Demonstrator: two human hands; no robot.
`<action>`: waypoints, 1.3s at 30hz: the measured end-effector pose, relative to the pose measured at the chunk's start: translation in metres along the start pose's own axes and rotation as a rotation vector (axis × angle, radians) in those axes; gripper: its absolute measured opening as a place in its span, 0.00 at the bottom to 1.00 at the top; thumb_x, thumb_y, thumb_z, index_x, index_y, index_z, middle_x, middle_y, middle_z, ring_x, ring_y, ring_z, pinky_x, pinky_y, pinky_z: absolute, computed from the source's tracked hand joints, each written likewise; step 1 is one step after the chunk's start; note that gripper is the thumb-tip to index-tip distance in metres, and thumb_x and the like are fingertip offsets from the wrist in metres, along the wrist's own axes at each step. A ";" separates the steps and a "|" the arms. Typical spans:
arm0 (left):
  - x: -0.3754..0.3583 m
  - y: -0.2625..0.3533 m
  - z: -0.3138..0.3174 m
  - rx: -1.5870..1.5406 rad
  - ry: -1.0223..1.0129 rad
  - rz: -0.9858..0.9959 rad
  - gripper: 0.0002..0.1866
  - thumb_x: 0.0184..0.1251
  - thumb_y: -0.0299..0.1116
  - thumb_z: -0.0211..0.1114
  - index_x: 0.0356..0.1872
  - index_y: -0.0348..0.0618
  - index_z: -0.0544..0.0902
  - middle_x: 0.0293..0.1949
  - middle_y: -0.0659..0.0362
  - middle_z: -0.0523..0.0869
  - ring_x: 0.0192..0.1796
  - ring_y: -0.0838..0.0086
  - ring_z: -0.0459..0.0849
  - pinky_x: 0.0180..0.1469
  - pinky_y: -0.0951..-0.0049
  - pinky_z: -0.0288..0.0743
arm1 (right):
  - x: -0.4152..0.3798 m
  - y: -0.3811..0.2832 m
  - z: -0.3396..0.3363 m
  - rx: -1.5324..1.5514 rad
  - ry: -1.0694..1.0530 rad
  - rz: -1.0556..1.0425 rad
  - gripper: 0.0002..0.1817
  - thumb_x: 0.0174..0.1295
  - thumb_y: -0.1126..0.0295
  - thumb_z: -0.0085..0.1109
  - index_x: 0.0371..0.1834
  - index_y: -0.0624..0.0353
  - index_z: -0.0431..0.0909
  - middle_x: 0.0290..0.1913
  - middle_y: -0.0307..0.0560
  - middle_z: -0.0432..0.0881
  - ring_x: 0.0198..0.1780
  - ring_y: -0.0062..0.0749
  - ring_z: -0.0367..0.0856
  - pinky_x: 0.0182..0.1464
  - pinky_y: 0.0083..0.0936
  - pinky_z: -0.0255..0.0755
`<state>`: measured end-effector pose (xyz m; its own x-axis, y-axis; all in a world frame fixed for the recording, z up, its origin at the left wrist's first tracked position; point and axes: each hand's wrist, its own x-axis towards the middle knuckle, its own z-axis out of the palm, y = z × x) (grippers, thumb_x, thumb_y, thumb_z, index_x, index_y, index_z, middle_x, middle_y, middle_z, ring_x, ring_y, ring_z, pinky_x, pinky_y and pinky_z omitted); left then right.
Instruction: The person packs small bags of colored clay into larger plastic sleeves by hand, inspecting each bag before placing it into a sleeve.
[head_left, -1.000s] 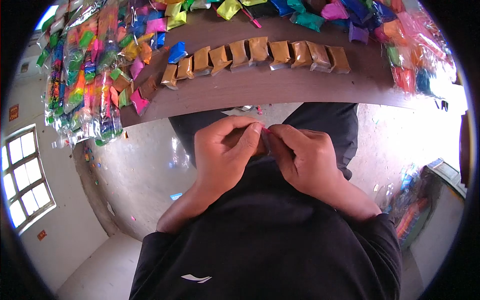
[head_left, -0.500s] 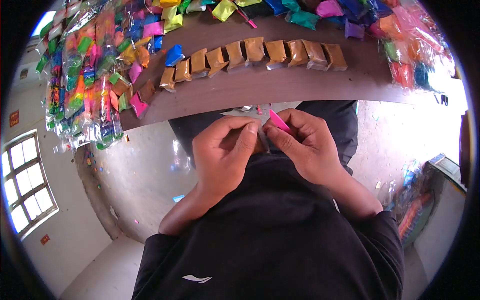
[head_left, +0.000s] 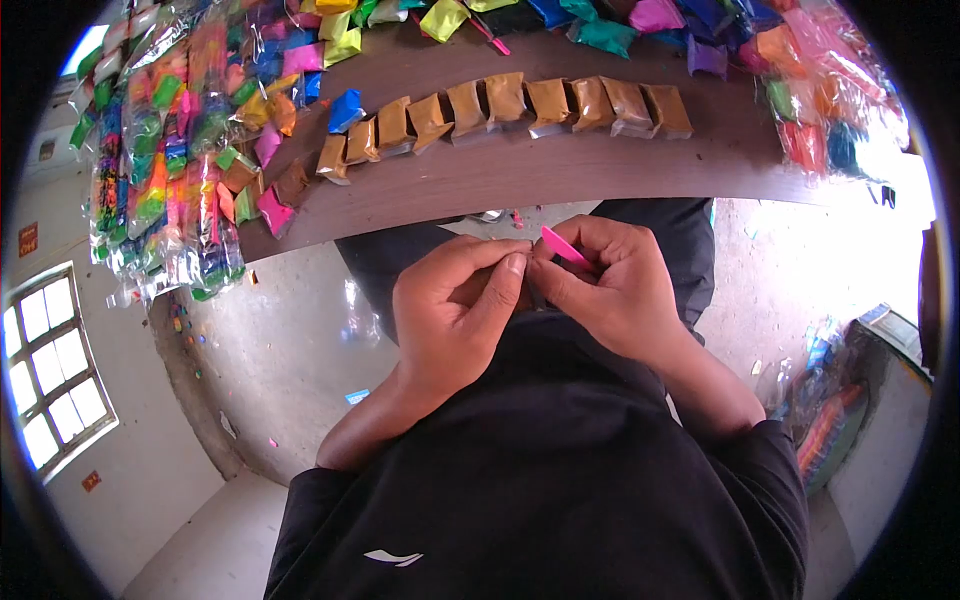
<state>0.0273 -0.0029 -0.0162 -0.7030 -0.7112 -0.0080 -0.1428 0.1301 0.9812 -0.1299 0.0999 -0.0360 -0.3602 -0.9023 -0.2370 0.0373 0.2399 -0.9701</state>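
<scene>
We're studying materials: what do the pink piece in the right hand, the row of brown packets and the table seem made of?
Pink piece, in the right hand: probably plastic, from its smooth, even colour.
Brown packets: likely clear plastic film, judging by their shiny, creased, see-through edges.
Table: perhaps wood or laminate, its brown top faintly glossy.

Daylight blanches the window (head_left: 62, 365) at left; glare burns out the right edge. Clear wrappers (head_left: 205, 190) glint at upper left, and the black shirt (head_left: 530, 450) keeps little detail. Fisheye distortion bows the table (head_left: 520, 165), dark vignetting swallows the corners, and the left hand (head_left: 450, 305) and right hand (head_left: 615, 290) look fairly sharp.
</scene>
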 end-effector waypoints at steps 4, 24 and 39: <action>0.001 -0.004 -0.004 0.040 -0.046 0.015 0.07 0.74 0.21 0.66 0.47 0.28 0.88 0.38 0.54 0.89 0.35 0.80 0.87 0.36 0.81 0.79 | 0.002 -0.002 0.000 -0.016 0.003 0.002 0.10 0.65 0.69 0.68 0.38 0.66 0.87 0.25 0.37 0.82 0.28 0.12 0.75 0.30 0.19 0.70; 0.007 0.003 -0.010 -0.188 0.019 -0.214 0.07 0.75 0.24 0.67 0.47 0.28 0.85 0.40 0.59 0.90 0.41 0.84 0.86 0.42 0.82 0.80 | 0.004 0.008 0.002 0.109 0.046 -0.031 0.08 0.69 0.71 0.63 0.37 0.67 0.83 0.27 0.39 0.81 0.30 0.14 0.75 0.34 0.20 0.71; 0.012 0.004 -0.014 -0.037 0.014 -0.114 0.08 0.75 0.26 0.68 0.44 0.29 0.85 0.36 0.59 0.89 0.39 0.84 0.86 0.41 0.82 0.81 | -0.005 -0.009 -0.012 -0.343 0.018 -0.397 0.06 0.70 0.74 0.63 0.43 0.68 0.83 0.31 0.51 0.81 0.26 0.34 0.79 0.29 0.31 0.70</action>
<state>0.0286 -0.0206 -0.0098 -0.6737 -0.7296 -0.1177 -0.1957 0.0225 0.9804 -0.1398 0.1066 -0.0252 -0.3002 -0.9421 0.1496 -0.4116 -0.0135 -0.9113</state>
